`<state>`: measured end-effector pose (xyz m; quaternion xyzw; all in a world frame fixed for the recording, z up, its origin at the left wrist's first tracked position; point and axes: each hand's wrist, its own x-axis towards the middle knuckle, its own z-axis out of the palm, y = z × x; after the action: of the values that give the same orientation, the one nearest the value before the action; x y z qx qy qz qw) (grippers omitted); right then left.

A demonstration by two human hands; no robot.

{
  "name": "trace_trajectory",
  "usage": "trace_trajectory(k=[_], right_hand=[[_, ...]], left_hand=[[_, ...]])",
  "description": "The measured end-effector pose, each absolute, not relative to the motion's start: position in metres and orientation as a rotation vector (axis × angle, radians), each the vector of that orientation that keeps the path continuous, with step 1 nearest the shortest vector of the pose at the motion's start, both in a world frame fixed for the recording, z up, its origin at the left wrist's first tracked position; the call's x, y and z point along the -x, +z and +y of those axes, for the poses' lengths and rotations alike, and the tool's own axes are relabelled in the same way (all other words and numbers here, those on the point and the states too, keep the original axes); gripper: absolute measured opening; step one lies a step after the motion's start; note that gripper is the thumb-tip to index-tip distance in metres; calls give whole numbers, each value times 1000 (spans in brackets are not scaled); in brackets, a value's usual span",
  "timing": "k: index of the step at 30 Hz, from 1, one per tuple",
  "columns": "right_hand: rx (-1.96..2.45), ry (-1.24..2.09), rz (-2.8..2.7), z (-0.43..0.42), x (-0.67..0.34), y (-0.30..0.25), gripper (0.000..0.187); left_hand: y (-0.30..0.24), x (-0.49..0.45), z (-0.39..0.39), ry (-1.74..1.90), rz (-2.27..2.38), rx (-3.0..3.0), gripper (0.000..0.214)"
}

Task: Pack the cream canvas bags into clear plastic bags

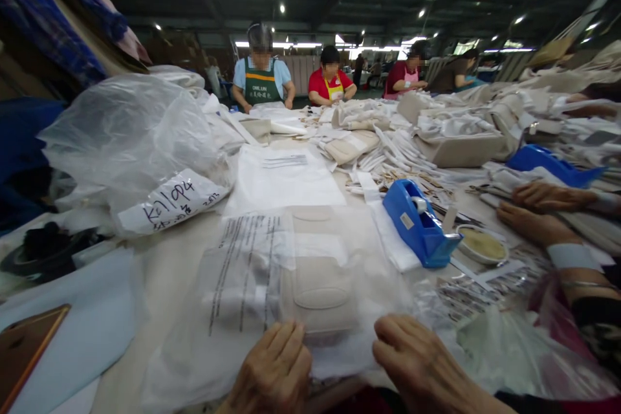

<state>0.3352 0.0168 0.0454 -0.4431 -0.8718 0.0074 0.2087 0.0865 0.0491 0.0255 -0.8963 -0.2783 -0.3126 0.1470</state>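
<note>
A clear plastic bag (242, 297) with lines of black print lies flat on the table in front of me. Inside it shows a beige padded item (320, 310) with stitched ovals and a white band; its exact kind I cannot make out. My left hand (276, 365), fingers curled together, grips the bag's near edge just below the beige item. On the bag's near right side my right hand (417, 356) is closed, thumb against the fingers, with the plastic at its fingertips. Behind the bag is a stack of white printed plastic bags (286, 174).
A blue tape dispenser (417, 226) and a round dish (482, 244) stand to the right, near a co-worker's hands (538, 210). A big labelled plastic sack (145, 149) and a phone (29, 356) lie left. Beige pieces (451, 142) heap farther back; several people work beyond.
</note>
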Motion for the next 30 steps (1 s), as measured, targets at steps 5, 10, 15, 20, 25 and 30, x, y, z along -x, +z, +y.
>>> trace_trajectory(k=[5,10,15,20,25,30], right_hand=[[1210,25,-2475,8,-360,52,24],[1244,4,-2463,1,-370,49,28],[1259,134,-2451,2,-391,52,24],[1294,788,-2067,5,-418,51,14],[1545,1077,-1463,13,-412,41,42],[1692,729,-1320,25,-388,28,53]], left_hand=[[35,-82,50,-808,-823,2682,26],[25,-82,51,-816,-725,2588,33],[9,-81,52,-1052,-670,2511,37],[28,-75,51,-791,-794,2741,33],[55,-80,60,-704,-894,2979,28],[69,-92,79,-477,-1192,3022,29]])
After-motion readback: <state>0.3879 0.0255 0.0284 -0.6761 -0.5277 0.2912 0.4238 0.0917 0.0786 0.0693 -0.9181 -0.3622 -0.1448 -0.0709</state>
